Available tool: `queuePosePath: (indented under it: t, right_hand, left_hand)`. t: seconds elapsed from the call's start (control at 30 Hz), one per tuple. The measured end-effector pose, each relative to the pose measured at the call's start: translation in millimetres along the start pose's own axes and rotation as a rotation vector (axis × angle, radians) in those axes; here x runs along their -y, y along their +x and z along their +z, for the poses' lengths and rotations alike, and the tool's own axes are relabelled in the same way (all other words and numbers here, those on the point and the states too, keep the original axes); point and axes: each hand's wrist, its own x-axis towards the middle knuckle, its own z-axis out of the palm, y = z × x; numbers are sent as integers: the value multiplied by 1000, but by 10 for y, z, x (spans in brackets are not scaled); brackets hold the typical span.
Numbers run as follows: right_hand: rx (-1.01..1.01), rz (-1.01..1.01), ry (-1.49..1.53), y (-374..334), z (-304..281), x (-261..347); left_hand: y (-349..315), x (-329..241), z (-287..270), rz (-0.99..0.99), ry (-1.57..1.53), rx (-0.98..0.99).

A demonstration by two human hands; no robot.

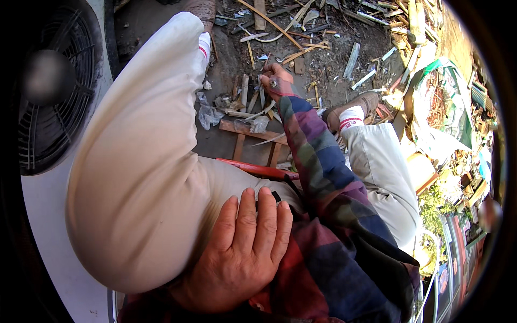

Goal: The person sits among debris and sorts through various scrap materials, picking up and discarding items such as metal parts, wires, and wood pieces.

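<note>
My left hand (245, 247) lies flat on my lap, its fingers stretched out over the beige trousers (134, 161) and the hem of my plaid shirt. My right arm, in a checked sleeve, reaches down between my knees. At its end my right hand (277, 77) is low over the littered ground, fingers curled and drawn together. Whatever they hold, if anything, is too small to make out. Close by the right hand lie thin wood strips (245, 91), a crumpled clear plastic scrap (209, 114) and a small wooden block (299, 65).
A large black fan grille (59, 124) in a white housing stands at my left. Below my lap are a red bar (258, 169) and a wooden frame (242, 132). To the right, a white and green sack (449, 102) sits among heaped scraps. My right shoe (353, 107) rests on the ground.
</note>
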Motion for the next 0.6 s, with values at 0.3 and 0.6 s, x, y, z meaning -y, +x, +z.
queuePosePath:
  t: [0.3,0.6]
  right_hand:
    - [139,142,-527,24,-65,532]
    - [283,267,291,-120,-729,373]
  left_hand:
    - [11,-7,-10,-1,4,7]
    - [-31,-21,-1,2,7,-6]
